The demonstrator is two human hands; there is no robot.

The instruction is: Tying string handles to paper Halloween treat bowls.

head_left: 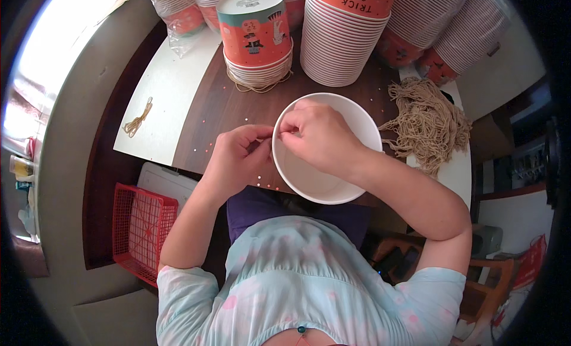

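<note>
A white paper bucket (318, 182) stands in front of me near the table's edge, its mouth facing up. Inside it my right hand (318, 132) has its fingers curled together close to the left wall. Just outside that same wall, my left hand (238, 152) is closed in a pinch below the rim. Whatever lies between the fingers of either hand is too small or hidden to make out. To the right of the bucket lies a tangled heap of tan cords (425, 123).
Behind stand a short upside-down stack of orange printed buckets (254, 42) with cords round its base and a tall stack (342, 48). Plastic-wrapped stacks (425, 22) fill the back right. A small cord bundle (140, 119) lies left, above a red basket (146, 227).
</note>
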